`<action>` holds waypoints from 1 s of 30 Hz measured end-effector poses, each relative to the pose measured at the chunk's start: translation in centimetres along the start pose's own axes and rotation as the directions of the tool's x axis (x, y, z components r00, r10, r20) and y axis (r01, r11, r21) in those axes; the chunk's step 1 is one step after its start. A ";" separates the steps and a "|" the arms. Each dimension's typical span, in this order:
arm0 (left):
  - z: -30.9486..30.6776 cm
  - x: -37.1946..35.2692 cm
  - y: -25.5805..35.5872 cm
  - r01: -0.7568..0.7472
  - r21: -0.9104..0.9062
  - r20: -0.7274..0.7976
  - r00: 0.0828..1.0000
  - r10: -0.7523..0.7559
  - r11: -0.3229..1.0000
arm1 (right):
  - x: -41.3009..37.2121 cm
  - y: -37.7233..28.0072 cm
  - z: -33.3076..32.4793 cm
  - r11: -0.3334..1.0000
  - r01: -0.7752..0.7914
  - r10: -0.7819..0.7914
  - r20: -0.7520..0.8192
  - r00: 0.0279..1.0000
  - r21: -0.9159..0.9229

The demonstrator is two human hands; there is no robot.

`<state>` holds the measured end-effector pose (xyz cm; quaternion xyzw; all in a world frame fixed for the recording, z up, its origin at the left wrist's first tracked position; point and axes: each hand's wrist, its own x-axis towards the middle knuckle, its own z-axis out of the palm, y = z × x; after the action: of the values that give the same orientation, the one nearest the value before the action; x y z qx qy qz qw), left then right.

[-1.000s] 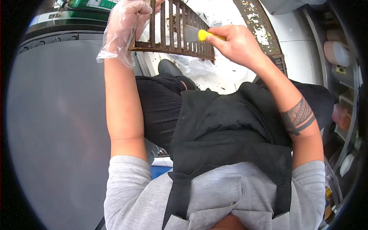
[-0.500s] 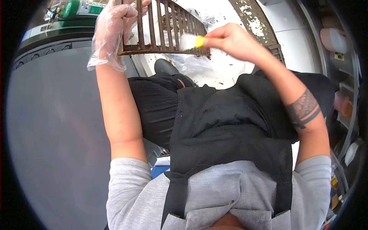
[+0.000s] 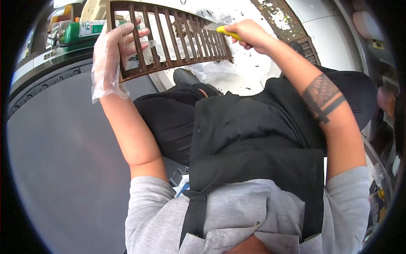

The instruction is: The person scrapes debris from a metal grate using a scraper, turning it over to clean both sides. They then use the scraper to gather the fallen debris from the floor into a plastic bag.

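My left hand (image 3: 111, 55), in a clear plastic glove, grips the left end of a rusty metal grate (image 3: 172, 36), its fingers passed between the bars. The grate is tilted up in front of me, with its long slats facing my side. In my bare right hand (image 3: 251, 36) is a scraper (image 3: 221, 29) with a yellow handle and a flat blade. The blade lies over the far right part of the grate, close to its upper edge.
Clear plastic sheeting (image 3: 207, 73) and dark flakes lie on the white floor under the grate. To the left are a dark grey flat surface (image 3: 63, 148) and a green cylinder (image 3: 72, 34). A slatted floor drain (image 3: 312, 54) sits right of my knees.
The grate has swung left and lower, showing more of its face. My right hand has moved the scraper from the lower edge up to the upper right slats.
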<state>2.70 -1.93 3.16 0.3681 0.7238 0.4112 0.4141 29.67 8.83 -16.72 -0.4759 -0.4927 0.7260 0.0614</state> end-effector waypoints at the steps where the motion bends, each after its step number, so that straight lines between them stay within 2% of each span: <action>1: 0.1 0.0 0.0 -0.039 0.002 -0.002 0.999 0.039 0.999 | 1.0 0.8 1.0 0.998 -0.013 0.012 0.017 1.000 0.063; 4: 0.7 -0.5 0.1 -0.122 0.013 -0.069 0.990 0.123 0.992 | 3.6 2.3 3.3 0.988 0.050 -0.069 -0.123 0.990 -0.148; 5: 0.7 -0.4 0.1 -0.126 0.043 -0.054 0.990 0.128 0.991 | 4.3 3.0 3.9 0.988 0.049 -0.068 -0.125 0.990 -0.146; 7: 1.0 -0.6 0.4 -0.131 0.040 -0.047 0.990 0.133 0.991 | 5.6 3.8 4.9 0.997 0.076 -0.072 -0.190 0.979 0.014; 8: 1.2 -0.6 0.6 -0.133 0.036 -0.043 0.990 0.135 0.990 | 6.2 4.2 5.1 0.997 0.075 -0.072 -0.191 0.979 0.009; 10: 1.1 -0.5 0.7 -0.117 0.036 -0.037 0.992 0.118 0.992 | 6.5 4.1 6.0 0.983 0.100 -0.068 -0.203 0.977 0.152; 11: 1.0 -0.5 0.7 -0.094 0.042 -0.027 0.995 0.095 0.995 | 6.8 3.9 6.7 0.975 0.157 -0.118 -0.231 0.966 0.157; 12: 1.1 -0.5 0.9 -0.089 0.035 -0.029 0.996 0.090 0.995 | 7.5 3.4 7.2 0.977 0.151 -0.113 -0.230 0.967 0.151; 14: 1.4 -0.6 1.3 -0.073 0.061 -0.012 0.997 0.074 0.995 | 9.1 2.5 7.6 0.917 0.088 0.000 -0.219 0.976 0.390; 15: 1.2 -0.6 1.3 -0.074 0.053 -0.012 0.997 0.074 0.996 | 9.5 2.5 7.6 0.920 0.087 0.000 -0.222 0.975 0.383; 16: 1.0 -0.5 1.2 -0.071 0.058 -0.021 0.997 0.073 0.996 | 9.8 2.6 7.6 0.827 0.007 0.081 -0.132 0.988 0.561; 18: 1.0 -0.6 1.2 -0.075 0.060 -0.030 0.997 0.077 0.995 | 10.4 3.0 7.5 0.539 -0.171 0.178 0.087 0.980 0.825; 19: 0.9 -0.5 1.2 -0.064 0.057 -0.041 0.997 0.067 0.996 | 10.7 3.5 7.2 0.411 -0.268 0.117 0.242 0.963 0.871; 20: 0.8 -0.5 1.1 -0.050 0.054 -0.050 0.997 0.053 0.997 | 10.9 4.1 7.3 0.283 -0.312 0.086 0.300 0.950 0.907; 22: 0.7 -0.5 1.0 -0.052 0.043 -0.055 0.997 0.055 0.998 | 10.8 4.3 7.4 0.124 -0.195 0.032 0.192 0.981 0.973; 23: 0.6 -0.5 0.9 -0.048 0.041 -0.054 0.997 0.050 0.998 | 10.9 4.4 7.4 0.118 -0.199 0.035 0.196 0.980 0.973; 25: 0.4 -0.7 0.9 -0.045 0.054 -0.054 0.997 0.048 0.998 | 11.0 4.4 6.4 0.436 -0.043 0.052 0.022 0.998 0.899; 26: 0.3 -0.7 0.9 -0.053 0.058 -0.059 0.997 0.056 0.997 | 10.9 4.3 5.9 0.436 -0.039 0.049 0.020 0.999 0.899; 28: 0.3 -0.6 0.7 -0.066 0.039 -0.065 0.996 0.069 0.997 | 10.7 3.9 4.9 0.787 -0.058 0.119 -0.059 0.991 0.615; 29: 0.2 -0.6 0.6 -0.076 0.023 -0.071 0.995 0.077 0.997 | 10.3 3.9 4.1 0.843 -0.062 0.092 -0.029 0.995 0.534; 30: 0.2 -0.7 0.6 -0.075 0.021 -0.075 0.994 0.076 0.997 | 10.4 4.2 3.6 0.845 -0.064 0.092 -0.027 0.995 0.531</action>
<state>3.24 -2.23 3.89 0.3830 0.7284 0.4336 0.3671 22.89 10.12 -26.35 -0.4787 -0.2522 0.8230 0.1731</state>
